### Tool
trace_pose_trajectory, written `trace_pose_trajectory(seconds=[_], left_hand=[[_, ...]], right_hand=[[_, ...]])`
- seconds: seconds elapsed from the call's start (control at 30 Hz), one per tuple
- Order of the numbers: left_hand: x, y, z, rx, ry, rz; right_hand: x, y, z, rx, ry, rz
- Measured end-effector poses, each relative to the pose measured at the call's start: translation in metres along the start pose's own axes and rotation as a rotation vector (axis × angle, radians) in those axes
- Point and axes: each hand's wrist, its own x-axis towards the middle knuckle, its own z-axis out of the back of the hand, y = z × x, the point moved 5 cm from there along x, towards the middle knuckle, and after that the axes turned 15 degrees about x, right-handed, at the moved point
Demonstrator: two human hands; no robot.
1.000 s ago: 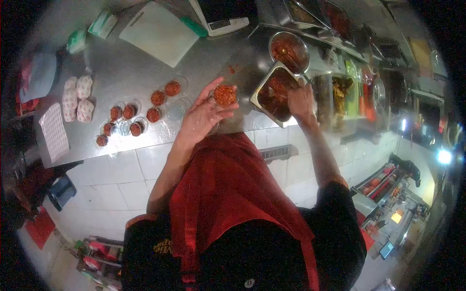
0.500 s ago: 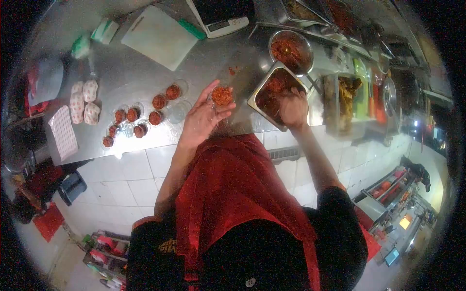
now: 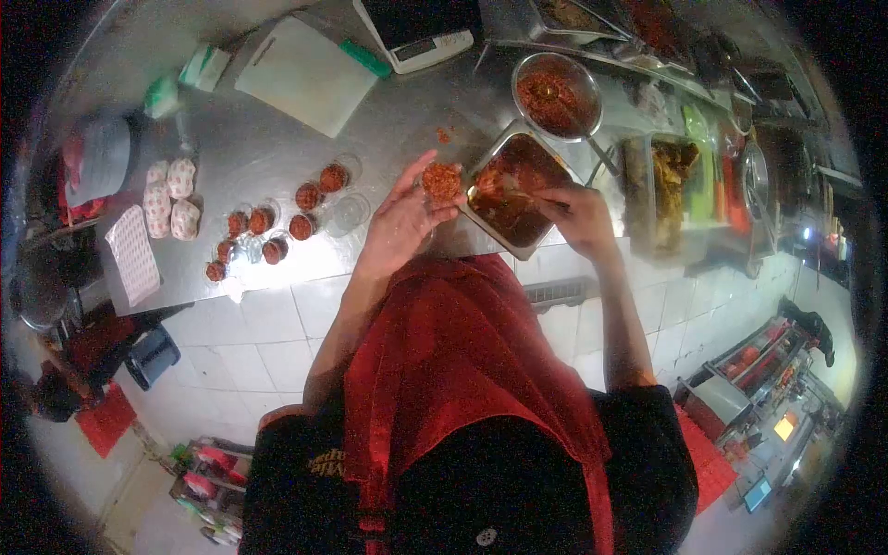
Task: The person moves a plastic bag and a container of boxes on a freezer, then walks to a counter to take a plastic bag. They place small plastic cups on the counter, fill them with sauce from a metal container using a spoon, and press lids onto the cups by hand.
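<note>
The steel counter (image 3: 250, 148) before me carries a cutting board (image 3: 305, 74), a scale (image 3: 416, 32), filled cups (image 3: 277, 217), a sauce tray (image 3: 513, 190) and a round bowl (image 3: 558, 92).

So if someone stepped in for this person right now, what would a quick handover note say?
Left hand: holds a small cup full of red paste, beside the steel tray.
Right hand: at the tray, fingers over the paste; whether it grips a utensil is unclear.
Done: several filled cups stand on the counter, left of the hands.
Left: one empty cup beside them; the held cup not yet set down.
</note>
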Motion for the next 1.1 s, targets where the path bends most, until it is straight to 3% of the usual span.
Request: trace_pose_trajectory(seconds=[0.1, 0.2, 0.37, 0.6, 0.8, 0.87, 0.93, 1.03, 1.1], left_hand=[[0.008, 0.004, -0.003, 0.006, 0.027, -0.016], [0.016, 0.009, -0.013, 0.079, 0.019, 0.017], [0.023, 0.009, -0.035, 0.099, 0.064, 0.040], [0.021, 0.009, -0.035, 0.083, 0.089, 0.026], [0.012, 0.000, -0.032, 0.084, 0.076, 0.034], [0.008, -0.003, -0.026, 0.056, 0.093, 0.023], [0.005, -0.004, -0.023, 0.017, 0.140, 0.029], [-0.006, -0.012, -0.017, 0.060, 0.180, -0.016], [-0.015, -0.016, -0.009, 0.073, 0.143, -0.011]], right_hand=[[-0.011, 0.027, 0.025, 0.159, -0.093, -0.076], [-0.018, 0.046, 0.034, 0.249, -0.194, 0.052], [-0.029, 0.093, 0.031, -0.222, -0.427, 0.384], [-0.037, 0.101, 0.029, -0.254, -0.492, 0.430], [-0.040, 0.096, 0.040, -0.099, -0.480, 0.253], [-0.038, 0.080, 0.040, -0.044, -0.383, 0.022], [-0.034, 0.066, 0.031, -0.074, -0.372, 0.021], [-0.024, 0.016, -0.004, -0.326, -0.215, -0.183], [-0.018, 0.009, -0.019, -0.330, -0.191, -0.199]])
